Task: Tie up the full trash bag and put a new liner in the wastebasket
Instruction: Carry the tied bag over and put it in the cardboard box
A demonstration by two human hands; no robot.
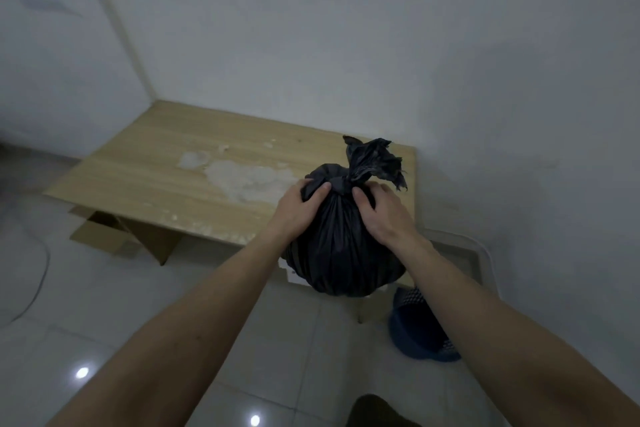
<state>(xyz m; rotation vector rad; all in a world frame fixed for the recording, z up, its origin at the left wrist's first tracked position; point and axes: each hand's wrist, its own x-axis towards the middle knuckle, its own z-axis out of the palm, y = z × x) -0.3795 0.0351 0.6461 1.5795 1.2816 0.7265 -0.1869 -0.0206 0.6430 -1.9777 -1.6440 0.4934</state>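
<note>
Item: trash bag [341,250], knotted, upright, held over counter [145,170] front edge. My left hand [298,208] and right hand [382,215] grip its shoulders, fingers curled, either side of knot. Wastebasket [414,329] low right, nearer right hand.

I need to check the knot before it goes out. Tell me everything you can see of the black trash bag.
The black trash bag is thin, pleated plastic, bulging round and full. Its neck is cinched into a knot with a ragged tuft sticking up. It stands upright at the wooden table's near edge. The left hand and right hand grip its shoulders just below the knot.
</note>
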